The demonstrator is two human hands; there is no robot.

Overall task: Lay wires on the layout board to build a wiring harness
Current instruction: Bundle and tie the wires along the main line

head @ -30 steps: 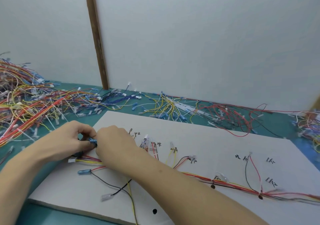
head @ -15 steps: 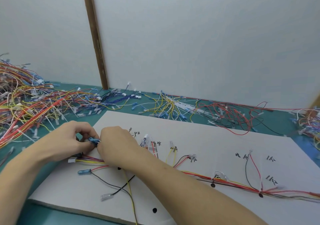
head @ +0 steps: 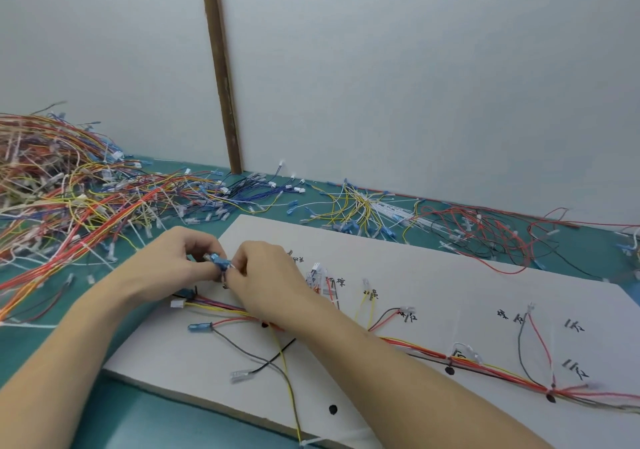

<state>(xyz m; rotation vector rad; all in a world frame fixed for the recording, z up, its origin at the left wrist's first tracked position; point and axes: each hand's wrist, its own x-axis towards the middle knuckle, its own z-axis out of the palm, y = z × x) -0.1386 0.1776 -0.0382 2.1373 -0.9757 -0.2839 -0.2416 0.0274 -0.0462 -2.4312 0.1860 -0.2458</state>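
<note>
A teal tabletop (head: 145,414) meets a pale wall (head: 415,68) split by a brown wooden strip (head: 221,68).

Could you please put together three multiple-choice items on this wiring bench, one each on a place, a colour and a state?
1. Where does the biggest wire pile lie?
A. left of the layout board
B. on the board
C. right of the board

2. What colour is the connector pinched between the hands?
A. red
B. blue
C. green

3. What is the state of the left hand and right hand?
A. both flat on the board
B. one raised, one resting
C. both closed on the connector

Answers: 1 A, the heap fills the table's left side. 2 B, it shows blue between the fingertips. 3 C, both sets of fingers meet on it.
</note>
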